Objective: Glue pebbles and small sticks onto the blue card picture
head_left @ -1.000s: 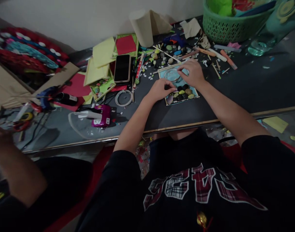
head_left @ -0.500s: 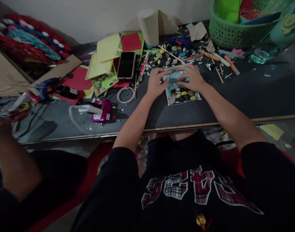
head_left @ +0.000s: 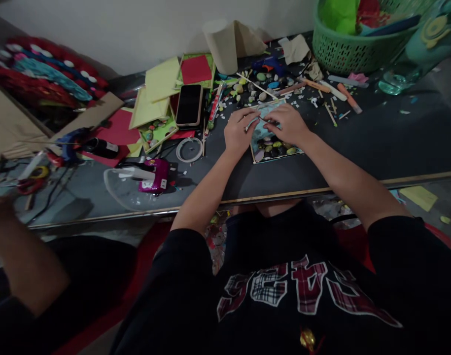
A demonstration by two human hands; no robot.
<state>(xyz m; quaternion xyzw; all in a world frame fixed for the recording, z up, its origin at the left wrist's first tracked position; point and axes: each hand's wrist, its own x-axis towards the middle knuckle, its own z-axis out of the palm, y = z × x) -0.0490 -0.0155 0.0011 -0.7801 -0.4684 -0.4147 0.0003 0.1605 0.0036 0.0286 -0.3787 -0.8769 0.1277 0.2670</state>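
A shallow blue frame (head_left: 260,144) with a pale stick border lies on the dark table. Pebbles (head_left: 277,148) in black, yellow-green and lilac fill its near part; the far part shows a blue surface. Over that blue part my left hand (head_left: 240,130) and my right hand (head_left: 287,123) come close together, fingertips almost meeting. Both sets of fingers are bent in a pinch. Whatever lies between them is too small and dark to make out.
Loose pebbles (head_left: 261,77), sticks and paper scraps lie behind the frame. To the left are a phone (head_left: 189,105), a tape roll (head_left: 189,149) and a purple power adapter (head_left: 155,176). A green basket (head_left: 349,49) and bottle (head_left: 398,74) stand right. Another person's arm (head_left: 29,266) is at far left.
My hands have drawn closer together, from apart at either side of the frame's blue part to fingertips nearly meeting over it. The view has shifted slightly.
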